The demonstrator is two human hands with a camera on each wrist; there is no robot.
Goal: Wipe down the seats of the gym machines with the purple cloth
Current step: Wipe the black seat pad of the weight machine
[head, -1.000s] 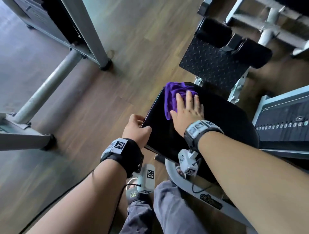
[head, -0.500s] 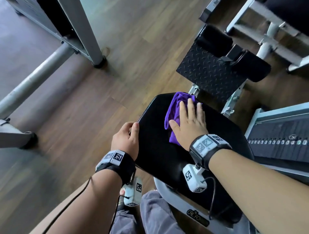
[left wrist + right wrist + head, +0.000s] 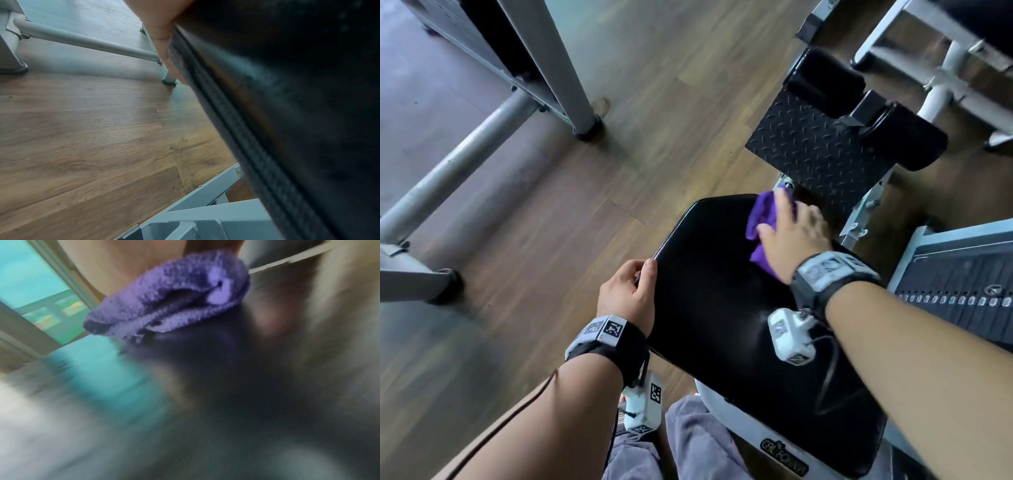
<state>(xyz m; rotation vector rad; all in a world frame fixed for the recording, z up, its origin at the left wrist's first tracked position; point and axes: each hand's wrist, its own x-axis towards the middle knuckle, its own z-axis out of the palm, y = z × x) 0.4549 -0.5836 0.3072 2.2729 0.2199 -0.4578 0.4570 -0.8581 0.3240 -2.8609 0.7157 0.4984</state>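
The black padded seat (image 3: 722, 308) fills the middle of the head view. A crumpled purple cloth (image 3: 763, 212) lies on its far right corner. My right hand (image 3: 791, 226) presses flat on the cloth with straight fingers. The right wrist view is blurred and shows the cloth (image 3: 164, 305) bunched under my palm. My left hand (image 3: 633, 291) grips the seat's left edge, thumb along the top and fingers curled under. In the left wrist view one finger (image 3: 162, 40) lies against the seat's stitched rim (image 3: 236, 121).
A black tread foot plate (image 3: 811, 150) and roller pads (image 3: 825, 82) sit just beyond the seat. A weight stack (image 3: 962, 281) stands to the right. Grey frame tubes (image 3: 448, 171) and a post (image 3: 565, 68) of another machine cross the wooden floor (image 3: 551, 257) on the left.
My right hand has slid the cloth from the seat's far middle toward its far right corner. My left hand has stayed on the left edge, its thumb now lying along the rim.
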